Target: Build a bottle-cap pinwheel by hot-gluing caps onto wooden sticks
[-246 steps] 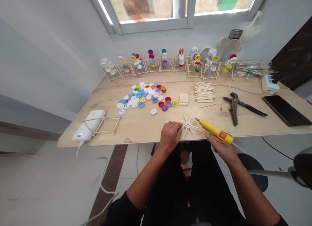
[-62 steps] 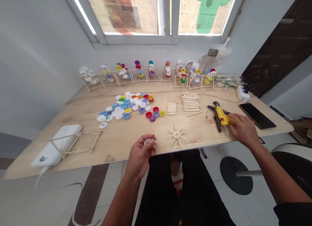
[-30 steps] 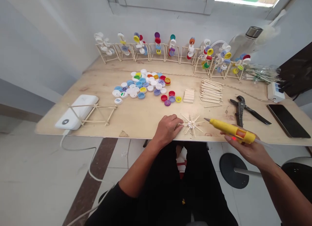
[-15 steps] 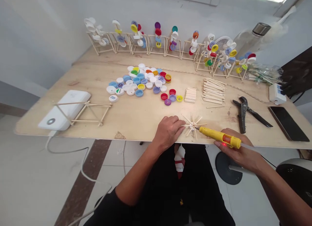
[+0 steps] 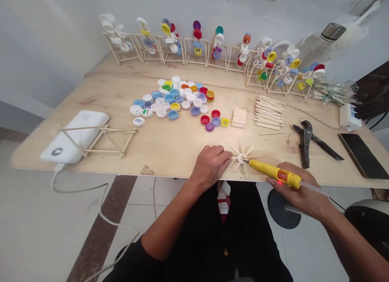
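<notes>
Near the table's front edge, my left hand [image 5: 212,165] pinches one stick of a star-shaped stick piece [image 5: 242,157]. Several short sticks spread out from its whitish centre. My right hand [image 5: 299,189] is wrapped round a yellow glue gun [image 5: 273,171], whose tip touches or nearly touches the star's centre from the right. A red light glows on the gun's underside, and a clear glue stick comes out of its back. Behind the star are a bundle of short sticks [image 5: 238,118] and a pile of longer sticks [image 5: 268,112].
Loose bottle caps [image 5: 173,115] lie mid-table. Stick frames with caps [image 5: 197,51] line the back. At left, a stick frame [image 5: 103,150] overlaps a white power bank [image 5: 88,122]. Black pliers [image 5: 306,142], a phone [image 5: 363,155] and a bottle [image 5: 316,45] are at right.
The camera view has shifted slightly. Both hands keep their hold, and the glue gun's tip stays at the centre of the star.
</notes>
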`<state>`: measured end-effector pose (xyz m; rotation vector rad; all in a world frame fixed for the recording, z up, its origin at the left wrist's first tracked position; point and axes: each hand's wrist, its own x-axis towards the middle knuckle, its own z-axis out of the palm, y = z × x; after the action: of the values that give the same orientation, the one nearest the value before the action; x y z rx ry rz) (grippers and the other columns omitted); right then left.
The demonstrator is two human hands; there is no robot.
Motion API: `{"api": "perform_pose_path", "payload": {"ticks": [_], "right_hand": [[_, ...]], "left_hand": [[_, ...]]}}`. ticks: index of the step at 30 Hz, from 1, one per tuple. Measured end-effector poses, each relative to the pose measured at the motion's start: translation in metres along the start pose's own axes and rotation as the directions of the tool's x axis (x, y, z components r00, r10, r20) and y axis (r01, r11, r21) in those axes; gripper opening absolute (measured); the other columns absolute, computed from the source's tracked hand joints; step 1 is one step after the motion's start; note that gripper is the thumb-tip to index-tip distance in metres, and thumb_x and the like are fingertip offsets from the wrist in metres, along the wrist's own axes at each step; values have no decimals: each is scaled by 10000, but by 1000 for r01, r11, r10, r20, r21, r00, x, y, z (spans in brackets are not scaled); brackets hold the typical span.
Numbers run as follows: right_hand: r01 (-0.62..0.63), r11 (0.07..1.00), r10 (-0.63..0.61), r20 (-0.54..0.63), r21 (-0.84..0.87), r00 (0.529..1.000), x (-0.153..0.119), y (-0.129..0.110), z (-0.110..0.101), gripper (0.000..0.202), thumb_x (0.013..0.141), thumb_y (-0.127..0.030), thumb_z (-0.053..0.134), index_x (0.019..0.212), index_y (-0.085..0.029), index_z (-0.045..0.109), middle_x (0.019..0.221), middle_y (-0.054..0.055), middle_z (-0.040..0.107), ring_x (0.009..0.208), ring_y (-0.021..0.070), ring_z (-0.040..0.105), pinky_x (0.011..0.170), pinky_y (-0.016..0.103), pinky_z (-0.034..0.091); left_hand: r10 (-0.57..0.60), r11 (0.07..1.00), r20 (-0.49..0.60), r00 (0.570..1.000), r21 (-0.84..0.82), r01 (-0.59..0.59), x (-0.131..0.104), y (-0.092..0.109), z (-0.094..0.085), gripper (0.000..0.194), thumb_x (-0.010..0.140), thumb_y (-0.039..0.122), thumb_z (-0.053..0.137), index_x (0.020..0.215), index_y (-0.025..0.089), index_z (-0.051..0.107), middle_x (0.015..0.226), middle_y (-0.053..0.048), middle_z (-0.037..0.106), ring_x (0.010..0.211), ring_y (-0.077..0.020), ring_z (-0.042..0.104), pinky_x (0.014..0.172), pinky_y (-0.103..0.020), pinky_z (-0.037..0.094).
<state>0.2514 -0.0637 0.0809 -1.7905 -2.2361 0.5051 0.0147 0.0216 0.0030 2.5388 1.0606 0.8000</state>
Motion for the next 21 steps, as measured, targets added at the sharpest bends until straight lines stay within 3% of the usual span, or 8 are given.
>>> {"api": "perform_pose_path", "payload": {"ticks": [10,21], "right_hand": [[31,999,-32,-47,-15,998,3,-2,0,253,864,-405,495,682,-235,453,628,-5,514,544,140,512,485,276,388],[19,1000,-19,-17,-21,1000,5,-2,1,273,874,-422,464,680,-231,461,629,-2,510,555,149,508,505,283,384]], "left_hand": [[2,1000,-2,1000,0,-2,0,0,0,209,909,248,434,893,185,633,780,-31,588,720,-150,539,682,-299,384],[-2,1000,5,1000,-1,2,1,0,0,210,910,251,434,895,185,633,776,-31,592,718,-146,537,681,-295,380]]}}
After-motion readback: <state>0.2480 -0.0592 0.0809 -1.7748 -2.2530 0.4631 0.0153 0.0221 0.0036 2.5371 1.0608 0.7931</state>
